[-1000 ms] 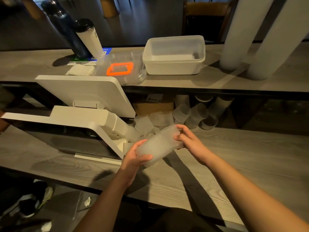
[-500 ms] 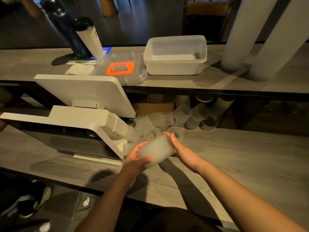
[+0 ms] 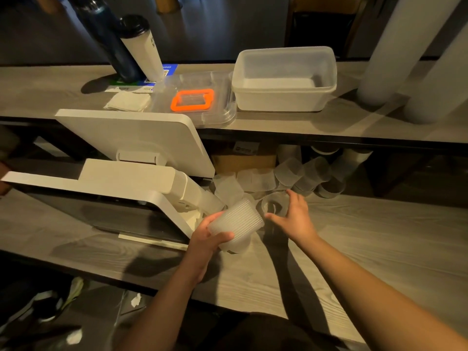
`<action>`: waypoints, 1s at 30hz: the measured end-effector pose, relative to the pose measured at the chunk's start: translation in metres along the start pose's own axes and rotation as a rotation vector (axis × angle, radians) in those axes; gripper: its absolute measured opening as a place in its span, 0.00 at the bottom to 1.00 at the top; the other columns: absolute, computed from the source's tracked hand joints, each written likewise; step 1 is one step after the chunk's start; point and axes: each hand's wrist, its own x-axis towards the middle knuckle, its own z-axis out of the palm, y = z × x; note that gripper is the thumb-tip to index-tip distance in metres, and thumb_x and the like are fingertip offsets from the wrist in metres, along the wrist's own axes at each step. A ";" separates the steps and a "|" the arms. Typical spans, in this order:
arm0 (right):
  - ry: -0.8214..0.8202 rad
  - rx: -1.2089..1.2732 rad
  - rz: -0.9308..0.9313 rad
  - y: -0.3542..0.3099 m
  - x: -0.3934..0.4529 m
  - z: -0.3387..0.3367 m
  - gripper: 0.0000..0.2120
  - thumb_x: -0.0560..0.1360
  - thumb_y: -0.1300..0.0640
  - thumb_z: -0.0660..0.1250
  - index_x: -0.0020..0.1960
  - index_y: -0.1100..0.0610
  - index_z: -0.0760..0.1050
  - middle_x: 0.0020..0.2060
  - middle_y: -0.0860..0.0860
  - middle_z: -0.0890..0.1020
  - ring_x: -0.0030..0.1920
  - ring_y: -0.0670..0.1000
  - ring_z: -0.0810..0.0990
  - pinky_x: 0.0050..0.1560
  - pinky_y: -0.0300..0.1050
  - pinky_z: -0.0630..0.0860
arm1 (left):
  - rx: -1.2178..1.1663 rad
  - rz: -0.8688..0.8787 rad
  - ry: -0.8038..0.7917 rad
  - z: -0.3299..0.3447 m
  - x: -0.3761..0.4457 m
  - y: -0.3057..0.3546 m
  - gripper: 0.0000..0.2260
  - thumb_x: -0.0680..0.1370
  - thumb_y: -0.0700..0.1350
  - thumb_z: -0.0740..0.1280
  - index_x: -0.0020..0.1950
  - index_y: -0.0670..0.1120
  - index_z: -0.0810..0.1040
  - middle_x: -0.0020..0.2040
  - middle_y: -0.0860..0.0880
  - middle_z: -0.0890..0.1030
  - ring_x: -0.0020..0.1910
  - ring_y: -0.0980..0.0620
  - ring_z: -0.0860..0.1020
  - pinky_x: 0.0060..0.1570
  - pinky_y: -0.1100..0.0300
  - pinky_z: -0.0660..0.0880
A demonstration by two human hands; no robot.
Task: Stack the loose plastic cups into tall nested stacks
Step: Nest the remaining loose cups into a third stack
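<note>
- The stack [image 3: 235, 222] lies tilted in my left hand [image 3: 206, 238] at frame centre, fingers and thumb wrapped round its lower end; it looks only a few cups deep, though I cannot count them.
- My right hand [image 3: 295, 220] is spread wide, holding nothing, fingertips at a loose cup [image 3: 273, 205] lying on its side just right of the stack.
- More loose cups [image 3: 255, 179] are jumbled behind, under the shelf [image 3: 354, 127], so I judge most of the work is left.
- The counter [image 3: 379, 244] bears them all; a white terminal [image 3: 131, 158] fills the left.
- Tall white stacks [image 3: 395, 46] stand upper right.
</note>
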 end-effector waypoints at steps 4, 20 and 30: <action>0.010 -0.086 0.019 -0.009 0.011 0.017 0.48 0.68 0.44 0.78 0.78 0.55 0.57 0.75 0.55 0.63 0.76 0.56 0.61 0.74 0.52 0.63 | 0.011 -0.008 0.004 -0.004 0.006 0.001 0.39 0.57 0.57 0.77 0.67 0.55 0.72 0.63 0.47 0.76 0.62 0.46 0.76 0.51 0.55 0.80; 0.035 0.040 0.114 0.009 0.003 0.013 0.36 0.72 0.51 0.75 0.75 0.53 0.62 0.71 0.54 0.64 0.68 0.56 0.71 0.66 0.51 0.74 | -0.007 -0.020 0.017 -0.014 0.009 -0.002 0.34 0.58 0.55 0.77 0.64 0.56 0.75 0.62 0.46 0.77 0.62 0.44 0.76 0.52 0.54 0.79; -0.014 0.605 0.262 0.009 -0.020 -0.036 0.24 0.79 0.51 0.67 0.72 0.52 0.66 0.57 0.53 0.76 0.52 0.52 0.76 0.46 0.44 0.74 | -0.024 0.009 -0.033 0.009 -0.006 0.002 0.40 0.56 0.55 0.76 0.69 0.53 0.72 0.62 0.45 0.76 0.59 0.44 0.77 0.45 0.58 0.79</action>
